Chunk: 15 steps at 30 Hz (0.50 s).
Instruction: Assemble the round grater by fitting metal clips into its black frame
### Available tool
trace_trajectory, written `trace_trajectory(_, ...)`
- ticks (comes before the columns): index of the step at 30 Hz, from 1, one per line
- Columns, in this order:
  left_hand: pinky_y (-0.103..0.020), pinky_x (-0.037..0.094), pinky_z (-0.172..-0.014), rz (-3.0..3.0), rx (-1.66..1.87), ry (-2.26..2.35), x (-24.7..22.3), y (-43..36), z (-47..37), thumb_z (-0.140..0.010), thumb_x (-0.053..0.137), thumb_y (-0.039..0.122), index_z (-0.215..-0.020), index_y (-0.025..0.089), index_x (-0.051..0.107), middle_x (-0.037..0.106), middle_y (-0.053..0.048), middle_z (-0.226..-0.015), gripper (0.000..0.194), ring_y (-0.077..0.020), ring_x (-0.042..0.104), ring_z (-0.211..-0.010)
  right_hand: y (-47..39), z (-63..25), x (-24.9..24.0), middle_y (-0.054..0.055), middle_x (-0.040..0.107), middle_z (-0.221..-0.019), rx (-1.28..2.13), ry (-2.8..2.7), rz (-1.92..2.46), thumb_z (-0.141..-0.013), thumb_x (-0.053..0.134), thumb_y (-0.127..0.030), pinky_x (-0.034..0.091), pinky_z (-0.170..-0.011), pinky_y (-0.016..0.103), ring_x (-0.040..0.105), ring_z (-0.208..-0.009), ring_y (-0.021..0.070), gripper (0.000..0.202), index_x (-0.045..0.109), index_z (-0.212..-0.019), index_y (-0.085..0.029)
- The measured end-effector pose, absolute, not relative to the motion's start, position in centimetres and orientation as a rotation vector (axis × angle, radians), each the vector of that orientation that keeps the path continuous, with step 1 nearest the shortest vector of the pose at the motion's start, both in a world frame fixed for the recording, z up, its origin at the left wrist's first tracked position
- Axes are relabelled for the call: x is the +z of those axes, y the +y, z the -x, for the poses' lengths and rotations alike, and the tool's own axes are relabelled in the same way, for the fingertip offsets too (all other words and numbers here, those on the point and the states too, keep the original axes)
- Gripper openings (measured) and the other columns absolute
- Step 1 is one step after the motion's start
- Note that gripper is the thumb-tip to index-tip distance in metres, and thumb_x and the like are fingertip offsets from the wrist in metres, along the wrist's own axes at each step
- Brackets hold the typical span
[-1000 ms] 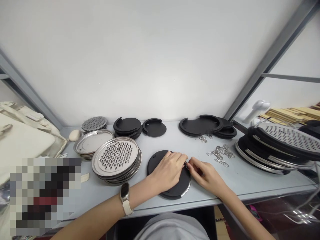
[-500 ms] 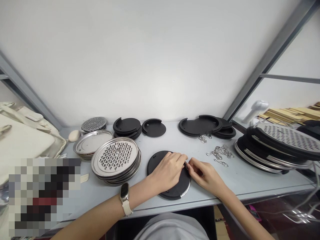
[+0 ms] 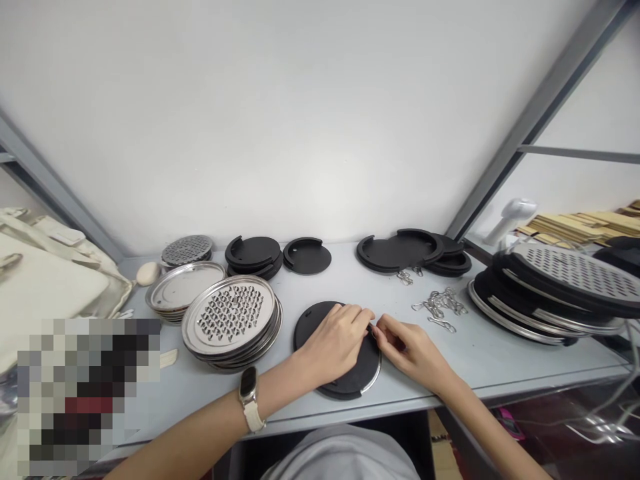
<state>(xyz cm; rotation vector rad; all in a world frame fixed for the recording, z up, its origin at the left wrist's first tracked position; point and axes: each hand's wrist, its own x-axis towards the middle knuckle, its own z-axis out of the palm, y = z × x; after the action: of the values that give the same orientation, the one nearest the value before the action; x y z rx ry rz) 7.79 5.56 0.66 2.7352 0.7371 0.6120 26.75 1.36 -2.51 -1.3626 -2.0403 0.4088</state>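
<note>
A black round holder (image 3: 353, 380) lies flat on the bench in front of me, a thin metallic rim showing along its lower right edge. My left hand (image 3: 337, 340) rests across it with fingers closed around its upper right edge. My right hand (image 3: 407, 350) is beside that edge, thumb and forefinger pinched together. Its fingertips meet the left ones there; the small thing between them is mostly hidden. Several wire clips (image 3: 440, 303) lie loose to the right of my hands. Left of the holder stands a stack of round metal graters (image 3: 230, 317).
Metal discs (image 3: 187, 283) are stacked behind the graters. Black round holders (image 3: 307, 255) line the wall, with more holders (image 3: 400, 252) at the right. A tall stack of assembled graters (image 3: 555, 293) stands far right. A cream bag (image 3: 55, 267) is at left.
Both hands stay at the holder's upper right edge, with only slight finger movement. The view has shifted very slightly; the things on the bench are unchanged.
</note>
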Motion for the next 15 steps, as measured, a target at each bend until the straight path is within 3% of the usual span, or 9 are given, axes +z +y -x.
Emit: trace_trajectory(15, -0.036, 0.041, -0.084, -2.76, 0.599, 0.791, 0.54, 5.57, -7.86, -0.092, 0.04, 0.009, -0.11, 0.017, 0.047, 0.056, -0.006, -0.101, 0.022, -0.0221, 0.053, -0.091, 1.39, -26.63, -2.16, -0.008, 0.036, -0.054, 0.413, -2.035, 1.365, -0.095, 0.041, -0.028, 0.029, -0.046, 0.021, 0.032, -0.047, 0.0091, 0.026, 0.037, -0.07, -0.022)
